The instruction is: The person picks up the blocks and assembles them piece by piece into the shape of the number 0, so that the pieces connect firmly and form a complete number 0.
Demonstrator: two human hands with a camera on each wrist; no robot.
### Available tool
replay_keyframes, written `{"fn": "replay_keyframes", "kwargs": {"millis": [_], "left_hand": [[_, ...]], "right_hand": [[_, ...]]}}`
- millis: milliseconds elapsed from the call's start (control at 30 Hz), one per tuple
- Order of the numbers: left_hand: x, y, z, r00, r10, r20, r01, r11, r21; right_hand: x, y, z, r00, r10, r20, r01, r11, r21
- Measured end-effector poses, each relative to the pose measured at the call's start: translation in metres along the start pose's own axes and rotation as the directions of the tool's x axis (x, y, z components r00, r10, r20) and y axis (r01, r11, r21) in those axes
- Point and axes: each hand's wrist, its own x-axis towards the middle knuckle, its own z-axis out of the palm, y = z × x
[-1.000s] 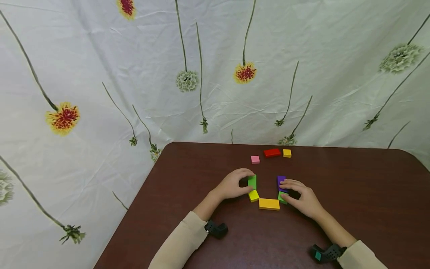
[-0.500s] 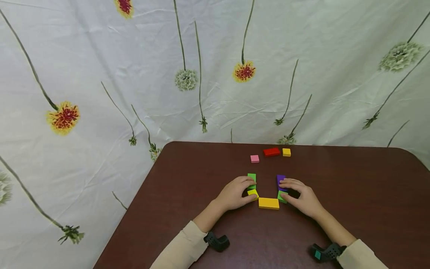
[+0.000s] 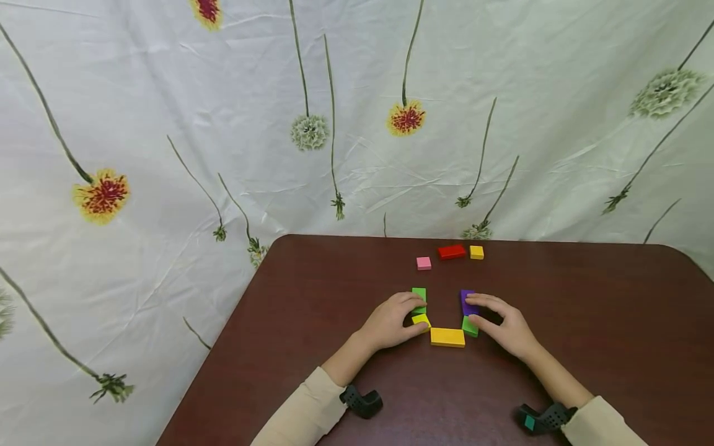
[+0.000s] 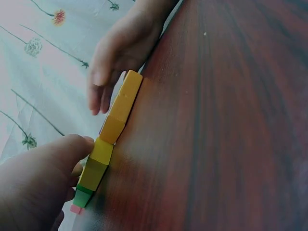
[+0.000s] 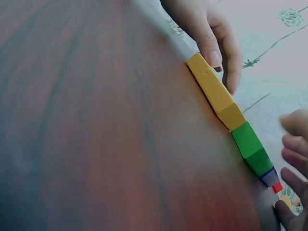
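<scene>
- Left hand (image 3: pixel 390 319): grasping, pinching a small yellow rectangular block (image 3: pixel 419 319) between thumb and fingers. The block sits slightly skewed on the table.
- Just past that one, farther from the person, there's a longer bright green rectangular block (image 3: pixel 419 291), with the left fingertips partly over it.
- Right hand (image 3: pixel 510 328): looks released, fingers loosely bent. The right wrist view shows a gap between its thumb and the blocks.
- Under or beside that hand: a short green block (image 3: pixel 470 327), then a longer purple rectangular block (image 3: pixel 470 309) beyond it. Fingertips overlap the purple one from above; can't tell if they touch it.
- Between the hands, nearest the person: a long orange-yellow rectangular block (image 3: pixel 447 337) lying crosswise. Its two ends meet, or nearly meet, the corners of the yellow and short green blocks, so the five make a U that opens away from the person.
- Farther back, near the far edge: a small pink block (image 3: pixel 424 263), a red rectangular block (image 3: pixel 452 252) and a small golden-yellow block (image 3: pixel 476 252), all apart from the U.
- Everything's on a dark reddish-brown wood-grain table (image 3: pixel 586 322), with a pale flower-print cloth (image 3: pixel 251 80) hanging behind.
- Cream sleeves (image 3: pixel 301 412), plus a black wrist device (image 3: pixel 361 402) on each arm.
</scene>
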Motion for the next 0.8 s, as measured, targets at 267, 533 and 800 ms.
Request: {"fn": "replay_keyframes", "kwargs": {"millis": [267, 533, 800], "left_hand": [[-0.002, 0.003, -0.002, 1.000, 0.004, 0.001, -0.004, 1.000, 0.007], [-0.002, 0.004, -0.001, 1.000, 0.004, 0.002, -0.004, 1.000, -0.003], [-0.002, 0.002, 0.004, 1.000, 0.016, -0.012, -0.016, 1.000, -0.004]], "right_hand": [[0.028, 0.003, -0.015, 0.995, 0.101, -0.025, -0.100, 0.994, 0.040], [0.079, 0.012, -0.037, 0.965, 0.258, 0.048, -0.252, 0.962, -0.109], [0.107, 0.026, -0.043, 0.939, 0.338, 0.067, -0.310, 0.914, -0.263]]}}
